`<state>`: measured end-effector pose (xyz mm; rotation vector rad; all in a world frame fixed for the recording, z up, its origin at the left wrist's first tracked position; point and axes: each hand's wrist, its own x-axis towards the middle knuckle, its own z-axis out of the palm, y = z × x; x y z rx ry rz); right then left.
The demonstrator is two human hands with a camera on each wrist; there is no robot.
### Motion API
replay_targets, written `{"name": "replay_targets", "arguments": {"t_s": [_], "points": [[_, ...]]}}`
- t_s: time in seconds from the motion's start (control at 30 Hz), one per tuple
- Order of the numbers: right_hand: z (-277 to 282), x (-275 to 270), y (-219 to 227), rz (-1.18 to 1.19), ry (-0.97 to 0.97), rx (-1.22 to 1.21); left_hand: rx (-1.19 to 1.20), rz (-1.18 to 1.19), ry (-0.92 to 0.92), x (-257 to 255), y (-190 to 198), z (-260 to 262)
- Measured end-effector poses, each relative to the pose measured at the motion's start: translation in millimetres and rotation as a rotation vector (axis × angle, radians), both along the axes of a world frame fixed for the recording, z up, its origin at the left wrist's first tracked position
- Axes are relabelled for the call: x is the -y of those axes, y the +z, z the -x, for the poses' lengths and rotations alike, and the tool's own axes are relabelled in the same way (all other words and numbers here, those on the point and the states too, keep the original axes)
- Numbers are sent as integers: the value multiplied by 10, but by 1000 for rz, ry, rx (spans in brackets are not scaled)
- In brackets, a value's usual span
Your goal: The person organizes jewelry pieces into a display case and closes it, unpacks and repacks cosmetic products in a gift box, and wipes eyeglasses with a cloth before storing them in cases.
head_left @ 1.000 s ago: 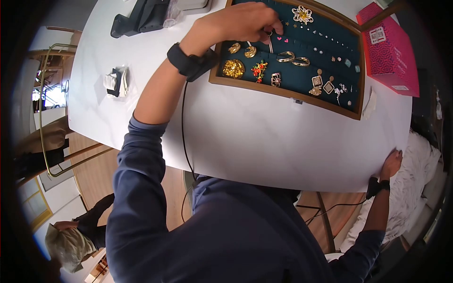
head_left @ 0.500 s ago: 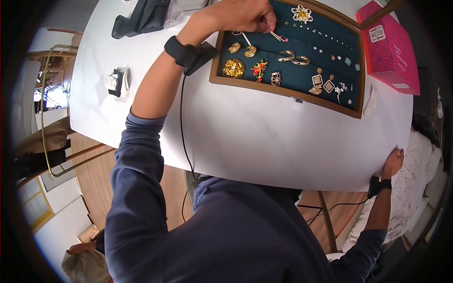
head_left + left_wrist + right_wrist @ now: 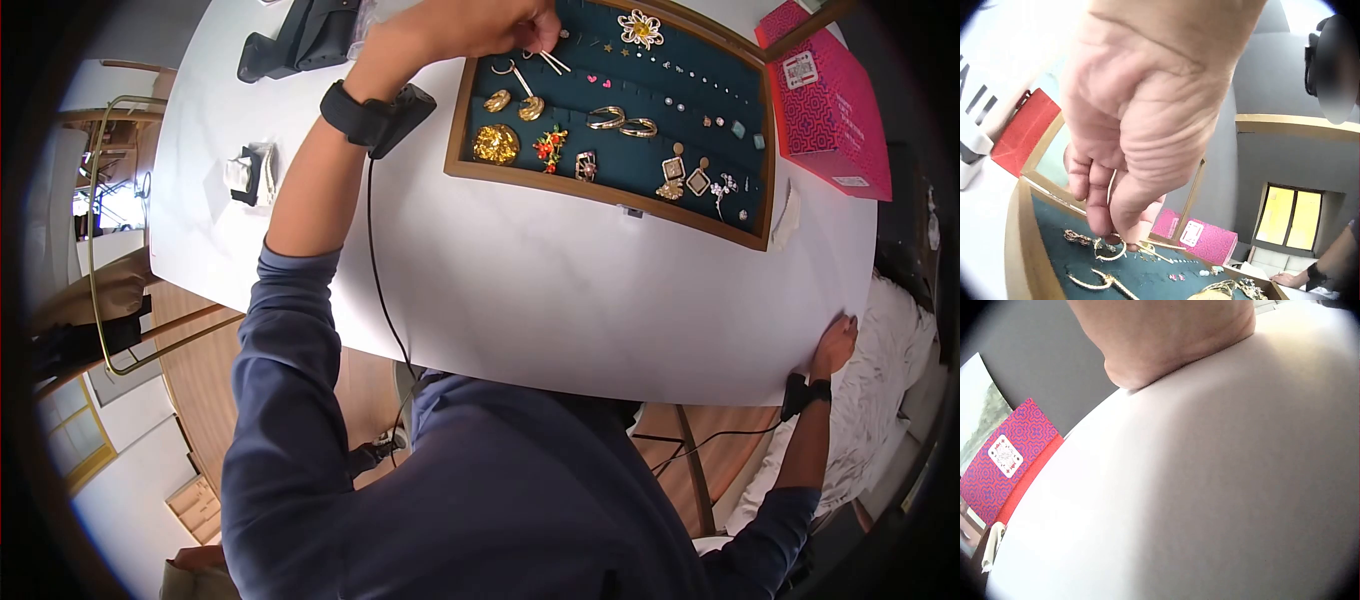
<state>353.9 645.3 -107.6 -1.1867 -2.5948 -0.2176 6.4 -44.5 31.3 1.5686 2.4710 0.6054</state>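
Observation:
At the near left of the wooden jewelry case, my left hand (image 3: 490, 30) pinches a gold drop earring (image 3: 548, 62) between thumb and fingertips. Its hoop (image 3: 1110, 257) and thin bars hang below the fingers in the left wrist view, over the dark green lining (image 3: 640, 85). A similar hoop earring with a long bar (image 3: 520, 80) lies in the case just beside it. Gold twisted earrings (image 3: 497, 101), a round gold brooch (image 3: 495, 145) and a red flower brooch (image 3: 548, 150) lie closer to me. My right hand (image 3: 835, 345) rests on the table's right edge, its fingers partly hidden.
The case's wooden frame (image 3: 600, 197) bounds the jewelry, its lid raised at the far side. A pink box (image 3: 830, 120) stands right of it. Dark pouches (image 3: 310, 45) and a small wrapped bundle (image 3: 250, 175) lie at left. A cable (image 3: 385, 290) trails from the left wrist.
My left hand has moved left with the drop earring, away from the small pink heart studs and toward the case's left edge. The right hand stays at the table edge.

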Motion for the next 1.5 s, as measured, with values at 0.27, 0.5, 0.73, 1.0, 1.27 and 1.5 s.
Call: {"name": "replay_targets", "arguments": {"t_s": [0.27,0.5,0.73,1.0,1.27,1.5], "points": [[-27,-24,-8,-3,50,-14,92,-109,-44,23,-89,-28],[-26,-64,-32,6,31,-23,159,-54,34,47,-118,-48],[-14,-50,-26,9,20,-30,230,-91,58,51,-119,-117],[-30,-75,-47,-10,30,-32,32,-63,273,74,-68,-252],[-46,-106,-59,-18,44,-26,49,-25,331,6,-81,-324],[-58,-106,-56,-14,64,-42,52,-7,314,-2,-60,-349]]}}
